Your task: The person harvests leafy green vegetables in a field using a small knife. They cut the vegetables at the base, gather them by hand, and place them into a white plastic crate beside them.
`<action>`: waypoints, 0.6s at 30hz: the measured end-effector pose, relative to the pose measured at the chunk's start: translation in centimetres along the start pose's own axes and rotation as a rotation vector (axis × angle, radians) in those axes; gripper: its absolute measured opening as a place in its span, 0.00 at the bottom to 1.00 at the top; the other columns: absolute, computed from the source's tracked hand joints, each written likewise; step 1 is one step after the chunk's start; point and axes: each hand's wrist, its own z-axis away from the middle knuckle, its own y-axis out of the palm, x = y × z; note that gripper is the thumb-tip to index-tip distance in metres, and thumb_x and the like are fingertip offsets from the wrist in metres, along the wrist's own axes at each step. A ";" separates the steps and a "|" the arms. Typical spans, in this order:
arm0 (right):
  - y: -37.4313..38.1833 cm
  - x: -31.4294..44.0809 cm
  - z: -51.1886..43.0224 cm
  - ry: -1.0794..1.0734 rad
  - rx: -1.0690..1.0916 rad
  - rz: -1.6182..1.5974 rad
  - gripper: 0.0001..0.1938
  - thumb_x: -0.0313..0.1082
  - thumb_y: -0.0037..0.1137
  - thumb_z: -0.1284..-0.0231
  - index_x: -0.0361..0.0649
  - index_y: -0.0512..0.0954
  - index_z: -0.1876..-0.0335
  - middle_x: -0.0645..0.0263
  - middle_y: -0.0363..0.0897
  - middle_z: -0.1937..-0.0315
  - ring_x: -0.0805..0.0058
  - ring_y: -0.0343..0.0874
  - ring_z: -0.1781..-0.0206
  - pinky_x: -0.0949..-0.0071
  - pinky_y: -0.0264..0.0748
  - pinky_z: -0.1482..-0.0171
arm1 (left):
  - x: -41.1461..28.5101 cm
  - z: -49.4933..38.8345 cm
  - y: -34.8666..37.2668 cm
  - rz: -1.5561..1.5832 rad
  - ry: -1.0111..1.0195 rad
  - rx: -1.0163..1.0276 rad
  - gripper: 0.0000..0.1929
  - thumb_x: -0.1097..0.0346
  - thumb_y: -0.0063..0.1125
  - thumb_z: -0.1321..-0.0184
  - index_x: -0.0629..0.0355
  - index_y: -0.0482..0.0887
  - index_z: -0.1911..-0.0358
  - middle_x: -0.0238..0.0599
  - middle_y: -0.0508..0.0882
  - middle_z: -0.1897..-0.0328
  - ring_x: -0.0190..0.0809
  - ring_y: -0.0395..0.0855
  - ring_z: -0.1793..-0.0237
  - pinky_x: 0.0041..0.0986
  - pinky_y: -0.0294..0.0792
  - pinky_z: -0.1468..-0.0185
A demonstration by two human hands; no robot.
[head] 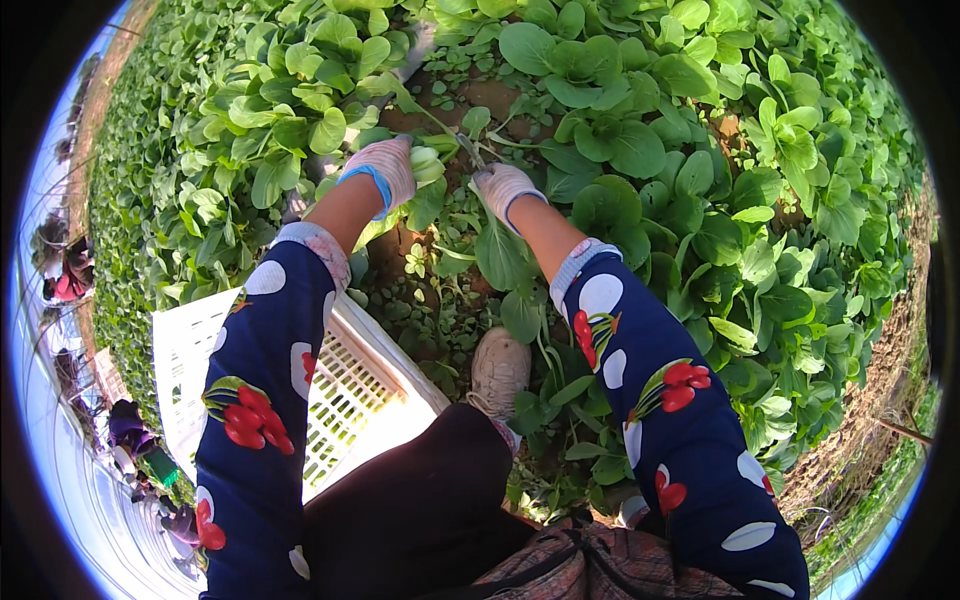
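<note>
My left hand, in a striped knit glove with a blue cuff, grips a green leafy vegetable that looks like bok choy. Its pale stem base points right, towards my other hand. In a similar glove, my right hand is closed around a small metal cutting tool, seemingly a knife; its handle is hidden in the fist. The blade points up and left, close to the stems. Below the right hand hangs a broad leaf. Low weeds and soil lie under both hands.
A white slatted plastic crate stands at my lower left, partly hidden by my sleeve and leg. My shoe is on the ground between the plants. Dense leafy greens grow ahead and on both sides. Other people are at the far left.
</note>
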 end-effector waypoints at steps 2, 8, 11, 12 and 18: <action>0.0 -0.3 -0.8 -0.019 0.004 0.057 0.21 0.46 0.43 0.30 0.38 0.78 0.46 0.45 0.81 0.51 0.48 0.78 0.45 0.59 0.74 0.45 | -0.3 0.4 -0.2 -0.019 -0.022 -0.004 0.17 0.67 0.60 0.47 0.61 0.79 0.52 0.56 0.85 0.54 0.58 0.83 0.49 0.40 0.76 0.47; 0.7 1.0 0.6 -0.145 0.066 0.273 0.19 0.42 0.49 0.31 0.40 0.78 0.42 0.52 0.83 0.51 0.52 0.81 0.47 0.59 0.76 0.46 | 3.4 2.7 1.9 0.045 -0.036 -0.017 0.18 0.68 0.62 0.47 0.61 0.79 0.51 0.55 0.86 0.55 0.57 0.84 0.51 0.40 0.76 0.48; 0.2 1.1 5.0 -0.026 -0.170 -0.374 0.18 0.41 0.58 0.34 0.39 0.78 0.44 0.56 0.83 0.58 0.63 0.81 0.56 0.68 0.75 0.51 | 4.1 6.0 2.2 0.313 0.111 -0.231 0.26 0.71 0.67 0.52 0.59 0.78 0.45 0.51 0.86 0.56 0.52 0.85 0.54 0.35 0.77 0.48; 0.0 0.3 5.7 -0.064 -0.219 -0.603 0.19 0.42 0.61 0.36 0.39 0.78 0.45 0.60 0.83 0.59 0.68 0.79 0.57 0.71 0.74 0.51 | 2.7 7.4 1.1 0.381 0.153 -0.237 0.27 0.71 0.68 0.52 0.59 0.78 0.44 0.50 0.86 0.55 0.49 0.85 0.54 0.34 0.76 0.47; -4.3 1.2 13.1 -0.201 -0.188 -1.222 0.18 0.35 0.68 0.42 0.42 0.79 0.47 0.70 0.79 0.64 0.82 0.74 0.60 0.81 0.71 0.54 | -3.4 14.2 -1.2 0.632 0.394 -0.260 0.36 0.77 0.68 0.53 0.60 0.71 0.36 0.45 0.83 0.47 0.41 0.82 0.49 0.30 0.74 0.42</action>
